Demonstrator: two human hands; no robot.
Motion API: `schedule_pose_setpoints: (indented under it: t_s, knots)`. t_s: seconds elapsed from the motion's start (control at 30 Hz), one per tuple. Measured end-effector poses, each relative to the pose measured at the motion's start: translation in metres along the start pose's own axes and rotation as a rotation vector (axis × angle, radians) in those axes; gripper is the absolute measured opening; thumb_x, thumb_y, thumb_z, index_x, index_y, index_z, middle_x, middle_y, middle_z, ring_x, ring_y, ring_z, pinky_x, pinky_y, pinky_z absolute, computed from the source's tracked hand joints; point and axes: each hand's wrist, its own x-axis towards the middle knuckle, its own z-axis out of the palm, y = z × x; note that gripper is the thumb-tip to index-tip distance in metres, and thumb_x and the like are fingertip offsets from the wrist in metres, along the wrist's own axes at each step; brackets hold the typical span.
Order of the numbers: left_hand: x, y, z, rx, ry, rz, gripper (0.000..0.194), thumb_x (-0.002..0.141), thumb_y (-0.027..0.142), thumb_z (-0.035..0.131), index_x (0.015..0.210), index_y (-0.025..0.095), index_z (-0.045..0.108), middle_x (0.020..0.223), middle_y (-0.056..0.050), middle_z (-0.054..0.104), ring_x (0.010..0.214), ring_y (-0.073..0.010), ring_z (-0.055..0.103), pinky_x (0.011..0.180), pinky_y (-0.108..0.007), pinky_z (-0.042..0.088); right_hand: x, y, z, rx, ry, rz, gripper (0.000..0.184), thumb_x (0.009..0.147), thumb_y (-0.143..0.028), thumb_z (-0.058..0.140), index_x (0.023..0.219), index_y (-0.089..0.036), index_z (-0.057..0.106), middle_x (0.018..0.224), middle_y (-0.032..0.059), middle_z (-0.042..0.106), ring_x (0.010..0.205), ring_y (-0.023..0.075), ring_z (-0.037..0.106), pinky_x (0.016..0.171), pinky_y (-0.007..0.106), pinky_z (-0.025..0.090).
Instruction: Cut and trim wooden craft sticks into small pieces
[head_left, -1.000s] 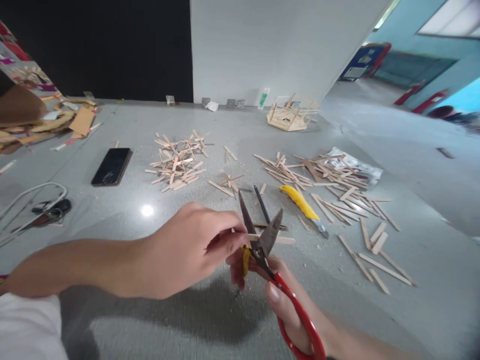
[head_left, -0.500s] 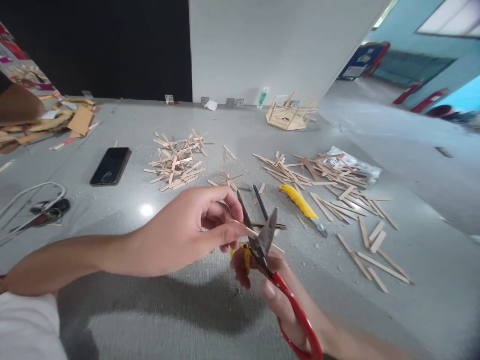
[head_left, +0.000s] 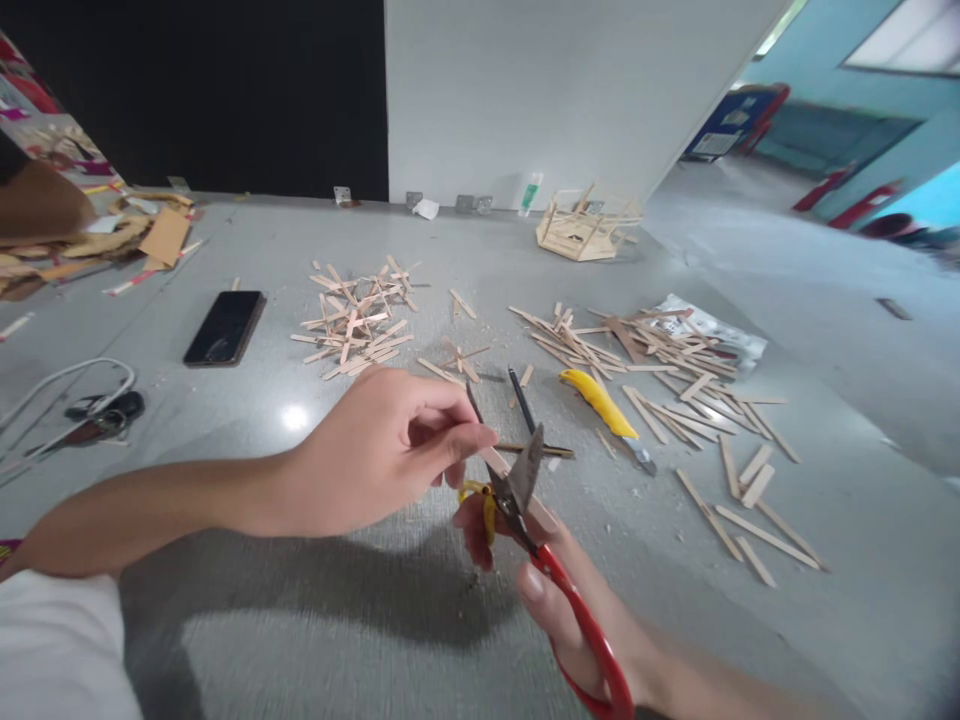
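My left hand (head_left: 375, 455) pinched a craft stick (head_left: 495, 461), my right hand (head_left: 589, 585) clasped scissors (head_left: 526, 472); below, grey surface (head_left: 720, 640); ahead, a blurry-labelled tube (head_left: 530, 194).

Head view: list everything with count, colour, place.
Scissors: 1, red and dark, front centre
Held stick: 1, pale, between scissor blades
Loose sticks: many, pale, left and right
Cutter: 1, yellow, right of scissors
Pen-like tool: 1, black, centre
Strip: 1, dark, centre
Phone: 1, black, left
Cable: 1, white, left
Small item: 1, dark, unclear, by cable
Frame: 1, pale, back right
Tube: 1, white and green, back
Crumpled piece: 1, white, back
Brackets: several, silver, back
Scraps: several, brown, back left
Bag: 1, whitish, right, among sticks
Backing: 1, black and white, rear
Table: 1, grey, underneath
Distant things: several, red and blue, right
Sleeve: 1, white, lower left
Left hand: 1, bare, pinching held stick
Right hand: 1, bare, holding scissors
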Motion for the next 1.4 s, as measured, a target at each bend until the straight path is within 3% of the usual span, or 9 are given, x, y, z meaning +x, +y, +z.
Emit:
schedule_pose_setpoints:
  t_s: [0.23,0.47,0.8,1.07,1.4]
  knots:
    - [0.001,0.000,-0.001,0.017,-0.007,-0.018,0.031,0.098,0.033,0.062,0.075,0.015,0.069,0.058,0.002,0.067,0.049,-0.0076,0.057,0.047,-0.018,0.038,0.000,-0.001,0.001,-0.027,0.006,0.003,0.051,0.096,-0.071,0.045,0.090,-0.021,0.057,0.074,0.0016,0.048,0.073,0.0195,0.049,0.069,0.035,0.046]
    - [0.003,0.000,-0.001,-0.038,-0.025,-0.010,0.031,0.096,0.037,0.067,0.074,0.015,0.068,0.060,0.002,0.069,0.050,-0.0076,0.058,0.048,-0.018,0.038,0.000,0.007,0.002,0.009,0.030,0.012,0.049,0.097,-0.068,0.046,0.095,-0.020,0.057,0.081,0.0042,0.054,0.072,0.0182,0.049,0.066,0.033,0.045]
    - [0.001,-0.002,0.000,-0.070,-0.028,0.011,0.037,0.097,0.043,0.066,0.074,0.014,0.069,0.061,0.000,0.070,0.053,-0.0089,0.061,0.048,-0.017,0.038,0.003,0.005,0.004,0.037,0.056,0.076,0.051,0.094,-0.071,0.047,0.085,-0.021,0.054,0.072,0.0014,0.048,0.066,0.0166,0.043,0.056,0.029,0.037]
    - [0.002,-0.005,0.003,-0.054,-0.013,0.071,0.037,0.099,0.040,0.064,0.073,0.014,0.069,0.060,0.001,0.068,0.051,-0.0072,0.059,0.048,-0.017,0.037,-0.001,0.011,0.006,0.067,0.076,0.102,0.048,0.095,-0.067,0.050,0.082,-0.021,0.053,0.070,-0.0002,0.046,0.065,0.0157,0.042,0.058,0.029,0.040]
    - [0.001,-0.004,0.004,-0.041,-0.004,0.050,0.038,0.100,0.041,0.061,0.074,0.015,0.069,0.059,0.001,0.068,0.051,-0.0077,0.059,0.050,-0.017,0.038,0.000,0.010,0.006,0.032,0.082,0.093,0.046,0.096,-0.064,0.049,0.079,-0.022,0.050,0.069,-0.0007,0.044,0.063,0.0147,0.040,0.056,0.029,0.039]
